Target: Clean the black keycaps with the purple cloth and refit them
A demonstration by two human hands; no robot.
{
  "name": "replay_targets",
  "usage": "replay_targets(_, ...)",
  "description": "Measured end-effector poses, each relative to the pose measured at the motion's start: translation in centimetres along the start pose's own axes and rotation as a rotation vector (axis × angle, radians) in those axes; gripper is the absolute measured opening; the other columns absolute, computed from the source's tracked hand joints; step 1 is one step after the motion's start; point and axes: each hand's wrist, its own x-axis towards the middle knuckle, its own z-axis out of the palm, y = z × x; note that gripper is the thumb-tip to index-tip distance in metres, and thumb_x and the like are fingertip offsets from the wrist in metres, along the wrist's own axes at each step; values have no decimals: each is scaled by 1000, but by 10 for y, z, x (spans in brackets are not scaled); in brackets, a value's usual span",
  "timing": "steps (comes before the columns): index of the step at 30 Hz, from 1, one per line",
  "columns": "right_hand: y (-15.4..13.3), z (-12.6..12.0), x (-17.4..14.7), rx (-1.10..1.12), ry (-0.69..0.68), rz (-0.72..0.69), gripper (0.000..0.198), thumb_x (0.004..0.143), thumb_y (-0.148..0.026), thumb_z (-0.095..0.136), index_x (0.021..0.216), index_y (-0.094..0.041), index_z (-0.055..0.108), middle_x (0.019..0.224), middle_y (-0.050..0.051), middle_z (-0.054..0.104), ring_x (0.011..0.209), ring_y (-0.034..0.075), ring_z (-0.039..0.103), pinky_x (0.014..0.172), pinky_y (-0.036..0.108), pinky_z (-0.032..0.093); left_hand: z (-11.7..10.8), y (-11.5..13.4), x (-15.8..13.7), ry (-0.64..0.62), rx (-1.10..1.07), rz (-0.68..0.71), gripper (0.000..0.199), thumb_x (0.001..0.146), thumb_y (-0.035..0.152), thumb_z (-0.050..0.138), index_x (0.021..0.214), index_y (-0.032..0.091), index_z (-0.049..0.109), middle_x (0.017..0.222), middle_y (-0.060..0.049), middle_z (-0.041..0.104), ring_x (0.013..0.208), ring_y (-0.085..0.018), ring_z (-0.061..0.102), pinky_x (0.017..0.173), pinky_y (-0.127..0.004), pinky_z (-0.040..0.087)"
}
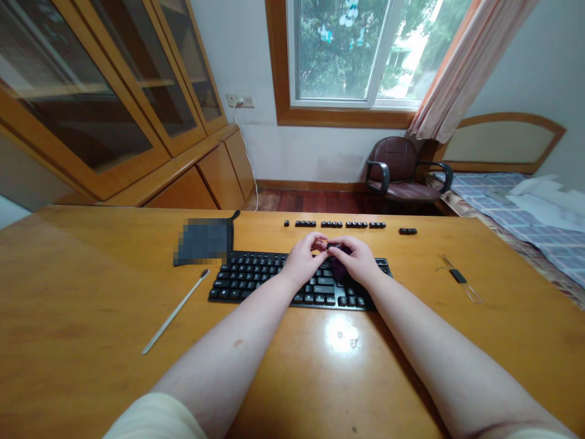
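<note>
Over the black keyboard, my two hands meet with their fingertips almost together. My left hand is closed, thumb and fingers pinching a small black keycap that is mostly hidden. My right hand is closed around a dark purple cloth, which hangs below its fingers and touches or nearly touches the keys. The keyboard's top row seems to lack its keycaps. Beyond it, loose black keycaps stand in small groups along the table's far edge.
A long white-handled brush lies left of the keyboard, below a dark pouch that is partly blurred. On the right are a wire keycap puller and a few keycaps. Past the wooden table stands an armchair.
</note>
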Motion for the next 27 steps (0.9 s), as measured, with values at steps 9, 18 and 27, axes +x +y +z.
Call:
replay_targets(9, 1, -1, 1, -12, -18, -31, 22, 75, -34, 63, 93, -21, 67, 92, 5, 69, 86, 19, 63, 81, 35, 47, -1, 0, 0, -2, 18, 9, 26, 74, 14, 59, 99, 18, 54, 84, -1, 61, 82, -11, 60, 80, -29, 50)
replay_targets(18, 0, 0, 0, -3, -13, -49, 22, 76, -34, 62, 94, -22, 67, 93, 5, 69, 87, 20, 63, 82, 36, 47, -1, 2, 0, 1, 17, 10, 27, 73, 12, 59, 99, 18, 54, 83, 0, 61, 80, -11, 61, 80, -29, 51)
replay_targets(27, 1, 0, 0, -5, -13, -40, 23, 76, -35, 62, 94, -22, 67, 93, 5, 69, 87, 20, 63, 82, 35, 47, -1, 3, -1, -9, 19, 13, 26, 74, 15, 58, 99, 18, 53, 83, 0, 61, 79, -11, 60, 79, -27, 51)
